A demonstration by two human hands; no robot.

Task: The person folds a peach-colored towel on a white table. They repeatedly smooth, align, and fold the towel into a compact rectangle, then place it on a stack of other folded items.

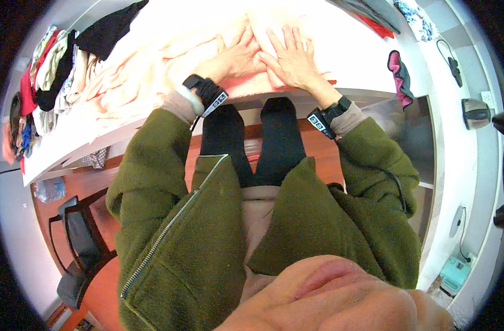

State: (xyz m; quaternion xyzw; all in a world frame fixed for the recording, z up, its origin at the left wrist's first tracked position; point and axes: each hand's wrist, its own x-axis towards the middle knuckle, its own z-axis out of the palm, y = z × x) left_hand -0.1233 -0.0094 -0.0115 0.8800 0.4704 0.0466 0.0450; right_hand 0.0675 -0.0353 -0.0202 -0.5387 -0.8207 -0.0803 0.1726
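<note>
A pale pink, fluffy cloth (pixel 185 60) lies rumpled across the white bed or table surface in front of me. My left hand (pixel 235 58) rests flat on it near the top middle, fingers apart. Just right of it, my right hand (pixel 290 60) presses on the same cloth with its fingers spread and its thumb close to the left hand's fingertips. Black devices with straps sit on both wrists, below olive green sleeves.
Several folded or hanging garments (pixel 42 94) line the left, with black cloth (pixel 103 33) above. A pink-and-grey item (pixel 401 77) lies at the right. A black chair (pixel 78 243), plastic bottle (pixel 49 190), wired devices and turquoise box (pixel 453 273) surround me.
</note>
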